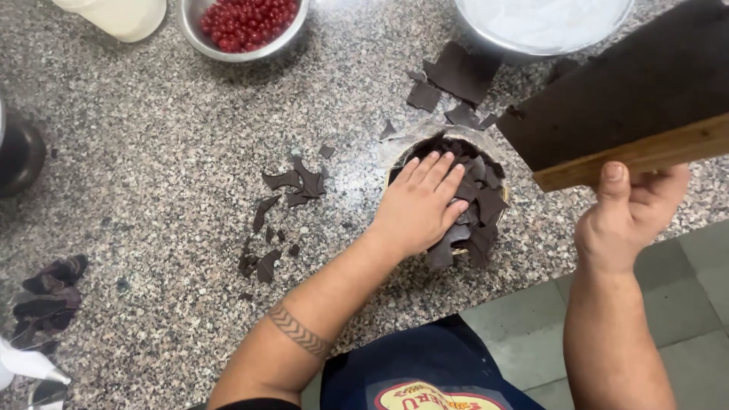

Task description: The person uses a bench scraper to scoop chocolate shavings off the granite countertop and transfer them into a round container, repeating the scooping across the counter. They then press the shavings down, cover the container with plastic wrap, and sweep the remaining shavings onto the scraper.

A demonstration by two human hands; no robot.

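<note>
My left hand [420, 206] lies flat, fingers together, on a round cake [474, 193] covered in dark chocolate shards, near the counter's front edge. My right hand [626, 214] grips the lower edge of a wooden board [630, 99] coated in dark chocolate, held tilted above and to the right of the cake. Loose chocolate shards [292, 186] lie scattered on the speckled granite counter [152, 152] to the left of the cake. More chocolate pieces [452, 80] lie behind it.
A metal bowl of red cherries [244, 23] stands at the back. To its right is a bowl of white cream [543, 23], to its left a pale container [121, 14]. A dark object [19, 156] and crumpled wrappers [45, 300] sit at the left. Grey floor tiles [524, 334] lie below.
</note>
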